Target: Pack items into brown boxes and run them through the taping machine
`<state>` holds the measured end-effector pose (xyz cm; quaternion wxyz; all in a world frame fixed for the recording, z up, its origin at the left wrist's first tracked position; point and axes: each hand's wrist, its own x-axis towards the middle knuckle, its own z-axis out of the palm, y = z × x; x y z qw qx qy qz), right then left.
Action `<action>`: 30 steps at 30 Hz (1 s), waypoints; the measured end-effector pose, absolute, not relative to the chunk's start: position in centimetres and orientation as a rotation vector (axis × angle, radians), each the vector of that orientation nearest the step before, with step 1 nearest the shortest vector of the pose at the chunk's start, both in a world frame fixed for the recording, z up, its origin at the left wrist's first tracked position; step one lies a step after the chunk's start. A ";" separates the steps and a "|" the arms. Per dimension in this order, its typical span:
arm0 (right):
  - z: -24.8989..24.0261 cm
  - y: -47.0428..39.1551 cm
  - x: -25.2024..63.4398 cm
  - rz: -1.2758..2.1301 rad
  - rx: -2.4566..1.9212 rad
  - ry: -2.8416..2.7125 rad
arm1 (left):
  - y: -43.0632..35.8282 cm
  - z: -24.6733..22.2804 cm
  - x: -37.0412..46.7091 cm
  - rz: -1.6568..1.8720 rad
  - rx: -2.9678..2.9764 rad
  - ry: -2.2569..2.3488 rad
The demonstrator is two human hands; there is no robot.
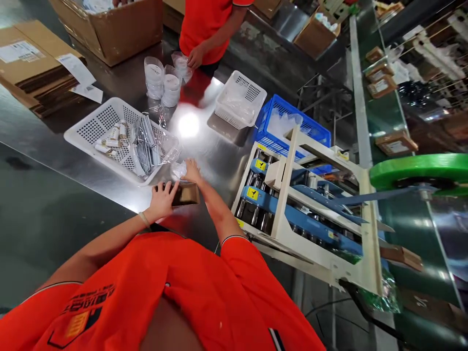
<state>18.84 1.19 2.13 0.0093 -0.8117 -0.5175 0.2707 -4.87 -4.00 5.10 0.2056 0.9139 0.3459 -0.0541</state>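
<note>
A small open brown cardboard box [187,194] stands on the metal table close to my body. My left hand [161,201] is at the box's left side, its fingers bent over the edge and somewhat apart. At the box's far side, my right hand [192,170] has its fingers on a white item in clear plastic [178,170]; its exact kind is hard to make out. Just beyond my left hand sits a white perforated basket [87,131]. In it lie several small white tubes with gold-coloured parts [113,139] and a row of silvery flat packets [143,146].
Clear-wrapped stacks of white round items [154,78] stand near a co-worker's hand [195,57]. Flattened cartons [32,63] and a large carton [109,34] lie left. A white basket [239,100], blue crate [278,105] and carton-sealing machine [285,214] with green tape [420,170] are right.
</note>
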 end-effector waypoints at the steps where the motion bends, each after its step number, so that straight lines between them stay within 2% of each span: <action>1: 2.4 0.7 19.0 0.883 -2.478 -1.693 | -3.8 4.9 -4.9 -0.119 2.548 0.938; 4: 4.1 -1.1 20.6 0.806 -2.481 -1.624 | -2.8 3.8 -5.0 0.048 2.486 0.856; 9: 8.9 -7.6 21.4 0.215 -2.289 -1.585 | -1.2 1.7 -4.4 0.331 2.254 0.765; 12: 10.2 -11.6 18.4 0.312 -2.128 -1.893 | -0.9 0.9 -4.1 0.409 2.185 0.764; 16: 8.9 -12.8 13.8 0.604 -2.118 -2.084 | -0.7 0.8 -3.8 0.390 2.178 0.709; 21: 8.4 -11.2 13.3 0.658 -2.271 -2.195 | -0.7 1.7 -3.1 0.373 2.234 0.634; 26: 12.2 -6.0 16.4 0.353 -2.136 -1.878 | -1.6 2.2 -2.6 0.350 2.412 0.502; 30: 11.6 6.4 10.7 0.719 -1.846 -1.938 | -2.5 2.0 -2.0 0.275 2.541 0.307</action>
